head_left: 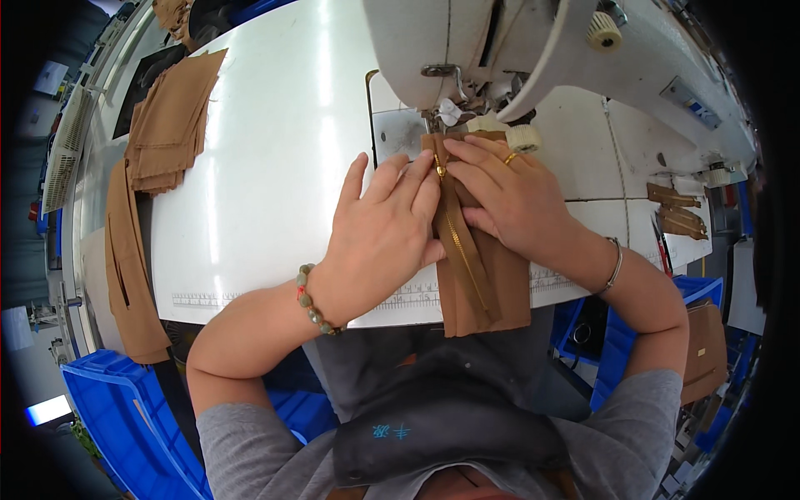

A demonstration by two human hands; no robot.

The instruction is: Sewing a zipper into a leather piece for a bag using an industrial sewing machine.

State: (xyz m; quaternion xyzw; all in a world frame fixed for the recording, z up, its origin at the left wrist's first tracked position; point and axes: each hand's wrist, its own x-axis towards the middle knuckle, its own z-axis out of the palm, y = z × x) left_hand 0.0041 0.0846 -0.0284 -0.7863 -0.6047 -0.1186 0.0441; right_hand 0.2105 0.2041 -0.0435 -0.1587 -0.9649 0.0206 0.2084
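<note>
A brown fabric panel (512,292) lies under the sewing machine (533,42), its near end hanging over the table's front edge. On top of it runs a brown zipper (479,283) with gold teeth and a gold slider (439,167). My left hand (379,225) rests with fingers spread, its fingertips on the zipper's left side near the slider. My right hand (525,200) lies with outstretched fingers over the fabric on the right of the zipper. Just beyond both hands, the fabric's far end meets the presser foot (432,122); the needle point is too small to tell.
Brown fabric pieces are stacked (171,117) at the far left, with a long brown piece (129,258) draped over the left edge. More brown zippers (679,218) lie at the right. A printed ruler (250,302) follows the front edge. Blue bins (125,408) stand below.
</note>
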